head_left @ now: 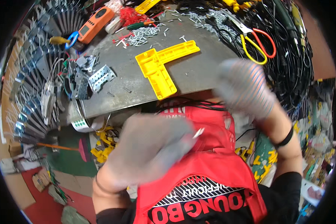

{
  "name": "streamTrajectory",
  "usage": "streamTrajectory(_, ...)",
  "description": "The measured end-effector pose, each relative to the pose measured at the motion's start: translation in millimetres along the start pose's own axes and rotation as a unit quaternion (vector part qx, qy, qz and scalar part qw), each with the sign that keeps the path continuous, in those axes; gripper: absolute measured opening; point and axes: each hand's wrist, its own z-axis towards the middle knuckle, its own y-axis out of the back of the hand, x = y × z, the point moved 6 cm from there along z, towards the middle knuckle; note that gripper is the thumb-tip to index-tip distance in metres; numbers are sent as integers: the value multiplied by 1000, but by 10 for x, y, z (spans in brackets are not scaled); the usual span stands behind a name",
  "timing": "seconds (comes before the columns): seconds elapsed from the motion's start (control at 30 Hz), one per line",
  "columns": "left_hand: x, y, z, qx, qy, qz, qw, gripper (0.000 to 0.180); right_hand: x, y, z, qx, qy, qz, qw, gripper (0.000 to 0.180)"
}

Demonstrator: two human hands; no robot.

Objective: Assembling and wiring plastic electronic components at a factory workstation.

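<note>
My left hand point(149, 149), in a grey glove, is blurred in front of my red apron. Its fingers look pressed together, and two small white tips point(199, 133) stick out at the fingertips; what they belong to is hidden. At the table's right edge, my right hand point(244, 87), in a striped glove, is smeared by motion and its fingers cannot be made out. Between and beyond the hands, a yellow plastic housing half point(156, 67) lies on the grey table, hollow side up. Black cables point(198, 104) run across my lap at the table's front edge.
Red-and-yellow-handled scissors point(255, 43) lie beside a heap of black cables point(283, 63) on the right. Loose screws point(142, 37), a screwdriver point(140, 25) and an orange meter point(96, 25) are at the back. Perforated metal plates point(100, 78) and stacked metal parts point(33, 115) line the left.
</note>
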Motion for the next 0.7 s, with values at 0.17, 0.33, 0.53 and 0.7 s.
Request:
streamTrajectory(0.17, 522, 2, -117, -63, 238, -177, 953, 22, 250, 83, -199, 147, 75, 322, 932, 19)
streamTrajectory(0.33, 527, -82, -85, -70, 252, -238, 935, 21, 180, -89, -214, 181, 26, 307, 934, 16)
streamTrajectory(0.53, 505, -70, -86, -47, 246, -202, 947, 21, 294, -249, 14, 141, -121, 524, 831, 24)
streamTrajectory(0.7, 540, -93, -101, -34, 211, -175, 961, 18, 349, -286, 105, 145, -98, 507, 844, 17)
